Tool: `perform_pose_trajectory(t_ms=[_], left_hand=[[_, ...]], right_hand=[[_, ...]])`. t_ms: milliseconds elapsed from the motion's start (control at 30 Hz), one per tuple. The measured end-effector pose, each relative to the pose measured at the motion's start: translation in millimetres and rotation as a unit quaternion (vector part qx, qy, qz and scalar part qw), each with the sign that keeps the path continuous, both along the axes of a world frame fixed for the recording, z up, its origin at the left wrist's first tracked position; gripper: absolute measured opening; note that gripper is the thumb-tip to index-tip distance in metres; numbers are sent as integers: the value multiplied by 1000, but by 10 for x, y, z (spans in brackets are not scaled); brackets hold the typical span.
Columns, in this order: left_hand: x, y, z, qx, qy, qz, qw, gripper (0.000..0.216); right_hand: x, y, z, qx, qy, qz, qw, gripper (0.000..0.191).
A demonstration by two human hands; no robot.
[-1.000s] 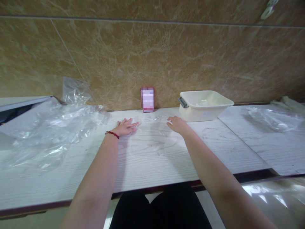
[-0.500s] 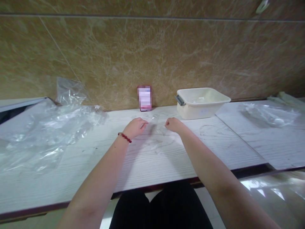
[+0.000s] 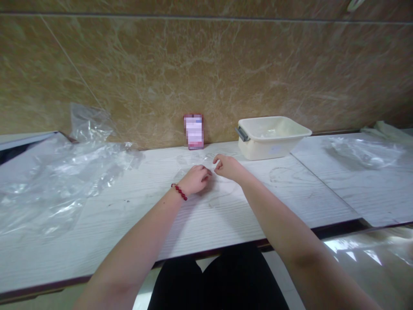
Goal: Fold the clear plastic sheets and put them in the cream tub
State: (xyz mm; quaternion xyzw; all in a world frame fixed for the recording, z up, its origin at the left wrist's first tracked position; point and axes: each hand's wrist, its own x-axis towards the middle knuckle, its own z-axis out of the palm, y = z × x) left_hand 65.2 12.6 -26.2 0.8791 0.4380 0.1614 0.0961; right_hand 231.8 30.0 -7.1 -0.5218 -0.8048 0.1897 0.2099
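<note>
My left hand [image 3: 197, 179], with a red bead bracelet [image 3: 179, 192] at the wrist, is low over the white table with its fingers curled inward. Just to its right, my right hand [image 3: 227, 167] faces it, fingers bent and the tips drawn toward the thumb. Only a small gap separates the two sets of fingertips. Whatever they pinch is too small or too transparent to make out. Behind and under the hands lies thin clear plastic [image 3: 189, 159], its outline faint against the tabletop.
A phone [image 3: 194, 132] with a blurred screen leans on the marble wall. Right of it stands a cream plastic bin [image 3: 269, 148] with a grey latch and clear material inside. Large clear plastic bags [image 3: 61, 185] spread across the left; another clear bag [image 3: 368, 153] lies far right.
My left hand has moved right and slightly nearer to me, while my right hand has shifted left. The hands are now much closer together. The view has tilted slightly.
</note>
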Motion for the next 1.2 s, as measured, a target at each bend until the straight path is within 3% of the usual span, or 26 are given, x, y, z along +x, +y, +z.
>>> perform_pose_trajectory(t_ms=[67,200,300,400,633,733,833,967,1200], left_hand=[[30,12,12,-62,-95,54,992,24],[87,12,5,-212,-256,119,936,27],[108,19,-30,-278,-316,134,897,25],[114,40,-83,-298,-332,147,883,22],[46,88,-158,-256,-325,188,891,16],[-13,105,-150,-210,-282,198,915,9],[-49,112,-137,-190,-240,209,929,17],[-46,103,-123,-203,-200,191,939,23],[-30,86,-88,-222,-162,193,942,21]], right_hand=[[-44,-21,-17,-1,11,8,1000,24],[-106,-50,-35,-15,18,19,1000,28],[-124,-60,-41,-20,28,29,999,31],[-137,-69,-49,-28,39,34,998,33],[-76,-47,8,-95,70,67,991,37],[23,3,65,-51,12,52,997,24],[83,19,119,-17,-96,30,995,14],[52,-23,142,-39,-170,67,982,23],[10,11,3,-29,-195,103,975,31]])
